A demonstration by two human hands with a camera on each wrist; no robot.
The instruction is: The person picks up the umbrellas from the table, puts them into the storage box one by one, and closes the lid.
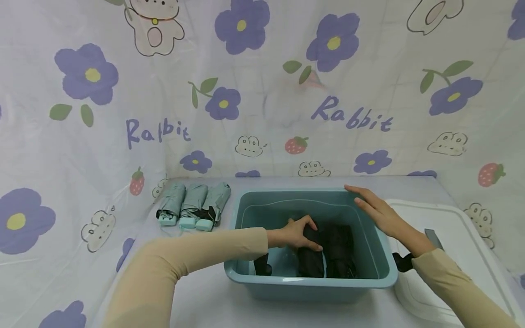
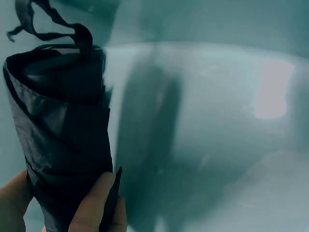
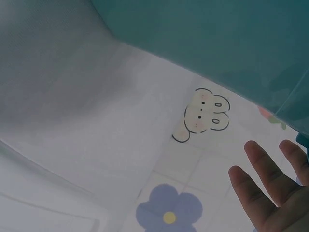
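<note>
Inside the blue-green bin (image 1: 311, 282), my left hand (image 1: 294, 234) grips a folded black umbrella (image 1: 310, 265). The left wrist view shows this umbrella (image 2: 63, 130) closely, its wrist strap (image 2: 55, 34) loose at the far end and my fingers and thumb around its lower part. Another folded black umbrella (image 1: 339, 250) lies beside it, towards the bin's right wall. My right hand (image 1: 377, 212) rests at the bin's back right rim, fingers extended; in the right wrist view the fingers (image 3: 264, 176) look straight and spread, holding nothing.
Three folded pale green umbrellas (image 1: 194, 205) lie side by side on the table, left of the bin. A white lid (image 1: 455, 255) lies to the right, under my right forearm. A printed flower-and-rabbit sheet (image 1: 270, 118) hangs behind the table.
</note>
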